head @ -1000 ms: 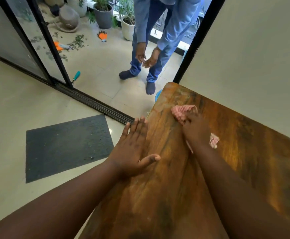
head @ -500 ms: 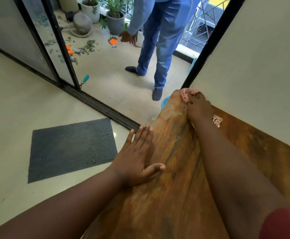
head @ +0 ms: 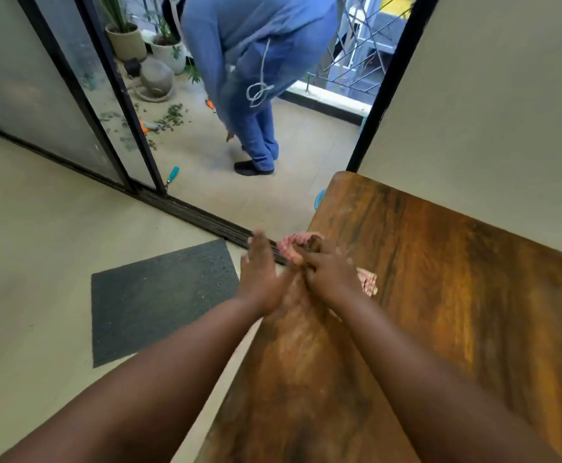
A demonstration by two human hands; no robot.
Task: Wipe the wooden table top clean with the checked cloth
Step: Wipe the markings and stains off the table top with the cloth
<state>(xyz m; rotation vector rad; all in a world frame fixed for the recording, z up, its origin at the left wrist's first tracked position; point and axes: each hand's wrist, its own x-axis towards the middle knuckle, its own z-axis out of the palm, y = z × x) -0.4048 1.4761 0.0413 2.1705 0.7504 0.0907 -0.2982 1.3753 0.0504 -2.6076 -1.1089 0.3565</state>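
The wooden table top fills the right and lower part of the head view. A red-and-white checked cloth lies bunched at its left edge, with another bit showing behind my wrist. My right hand sits on the cloth, its fingers curled into the fabric. Just left of it, my left hand is held flat with straight fingers beside the table's left edge, touching the right hand's fingertips. It holds nothing and is blurred by motion.
A dark floor mat lies left of the table, with the sliding door track beyond it. A person in blue bends over on the balcony among plant pots and scattered leaves. A plain wall borders the table's far side.
My right hand drew the cloth from the table's far corner back to the left edge. My left hand lifted off the table and moved beside the cloth. The person on the balcony bent down.
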